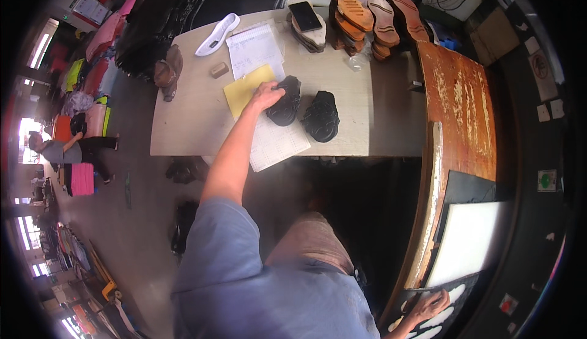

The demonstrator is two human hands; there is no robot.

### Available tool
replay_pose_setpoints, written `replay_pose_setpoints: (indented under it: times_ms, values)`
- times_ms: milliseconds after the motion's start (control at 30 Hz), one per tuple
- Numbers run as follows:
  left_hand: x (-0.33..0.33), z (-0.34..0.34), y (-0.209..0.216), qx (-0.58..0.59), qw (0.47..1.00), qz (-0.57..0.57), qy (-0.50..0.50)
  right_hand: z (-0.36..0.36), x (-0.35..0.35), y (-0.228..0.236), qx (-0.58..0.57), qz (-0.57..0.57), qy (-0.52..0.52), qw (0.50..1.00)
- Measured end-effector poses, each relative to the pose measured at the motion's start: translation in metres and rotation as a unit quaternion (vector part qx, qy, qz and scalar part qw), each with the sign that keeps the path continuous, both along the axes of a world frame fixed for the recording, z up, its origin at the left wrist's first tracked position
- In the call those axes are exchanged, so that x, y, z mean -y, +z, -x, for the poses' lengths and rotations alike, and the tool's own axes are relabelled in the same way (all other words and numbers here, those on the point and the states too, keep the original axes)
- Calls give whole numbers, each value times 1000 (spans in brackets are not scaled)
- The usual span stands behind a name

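My left hand (pixel 267 96) is closed on the near-left edge of a black shoe (pixel 285 103) lying on the pale table. Just to the right of it, a matching black shoe (pixel 321 119) lies untouched. Under the left hand and forearm are a yellow sheet (pixel 243 85) and a printed paper sheet (pixel 279 145). Far from the table, at the lower right, my right hand (pixel 430 305) rests with loosely bent fingers on a dark panel with white elongated shapes (pixel 441 316). No held object shows in it.
On the table (pixel 202 119) are a white shoe sole (pixel 217 35), a notepad (pixel 255 45), a small tan block (pixel 219 70) and a brown shoe-like piece (pixel 168 73). A phone (pixel 305 16) lies on stacked shoe forms; orange forms (pixel 350 11) stand beside it. Another person (pixel 61 149) is far left.
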State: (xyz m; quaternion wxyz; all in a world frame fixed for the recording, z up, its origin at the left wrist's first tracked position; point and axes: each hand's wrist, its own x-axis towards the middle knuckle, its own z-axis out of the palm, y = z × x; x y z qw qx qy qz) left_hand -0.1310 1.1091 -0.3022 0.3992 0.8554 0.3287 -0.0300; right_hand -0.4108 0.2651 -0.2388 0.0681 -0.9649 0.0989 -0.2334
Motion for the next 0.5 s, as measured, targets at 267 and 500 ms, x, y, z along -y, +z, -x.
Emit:
replay_pose_setpoints:
  times_ms: [267, 500]
  values:
    - [11, 8, -7, 52, 976, -200, 64, 12, -15, 10, -62, -228, -76, 969]
    - [189, 26, 27, 383, 918, -98, 44, 0, -29, 21, 49, 111, 123, 985]
